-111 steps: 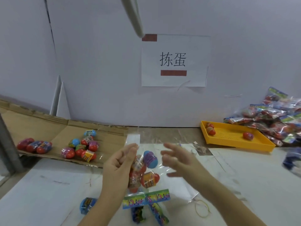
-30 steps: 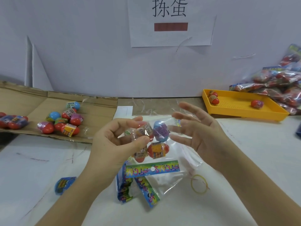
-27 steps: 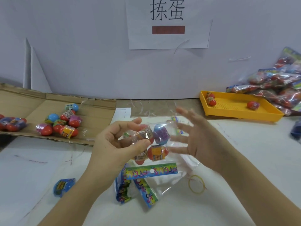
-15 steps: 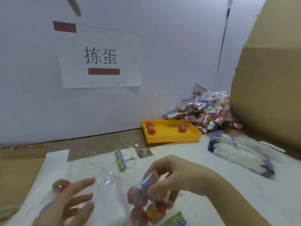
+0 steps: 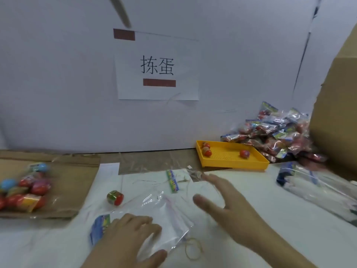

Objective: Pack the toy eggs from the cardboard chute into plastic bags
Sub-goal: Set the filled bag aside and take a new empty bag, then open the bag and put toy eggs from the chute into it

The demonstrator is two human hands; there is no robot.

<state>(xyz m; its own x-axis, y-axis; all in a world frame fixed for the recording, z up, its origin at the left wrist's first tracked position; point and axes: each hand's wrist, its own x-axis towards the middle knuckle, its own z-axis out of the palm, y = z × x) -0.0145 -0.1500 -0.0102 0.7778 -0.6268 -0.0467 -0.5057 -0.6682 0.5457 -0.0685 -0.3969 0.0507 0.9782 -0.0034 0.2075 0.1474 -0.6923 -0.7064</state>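
**While the eggs wait on our left, the left hand is the nearer one**

Where the cardboard chute (image 5: 73,182) comes in at the far left, the toy eggs (image 5: 25,192) lie in a loose cluster of red and blue, blurred but plainly unbagged. Just off the chute's right edge, one stray egg (image 5: 115,197) sits alone on the white tabletop (image 5: 48,244), between the chute and the plastic bag (image 5: 166,215). That bag lies flat and looks empty. Its long axis runs roughly left to right, with the printed end toward the chute; which end is the mouth we cannot tell. Our left hand (image 5: 131,238) rests on it palm down, fingers laid loosely over the film and pinching nothing. Further right, our right hand (image 5: 228,206) hovers above the tabletop, fingers spread and holding nothing. A rubber band (image 5: 194,248) lies by the bag's right corner.

So the eggs lie to the left of both hands and a little ahead of them. The left hand is clearly the closer, and the stray egg is nearer to it than the cluster. We judge that the next move is a leftward reach by the left hand while the right hand takes over the bag. A reach by the right hand would have to cross our own left arm.
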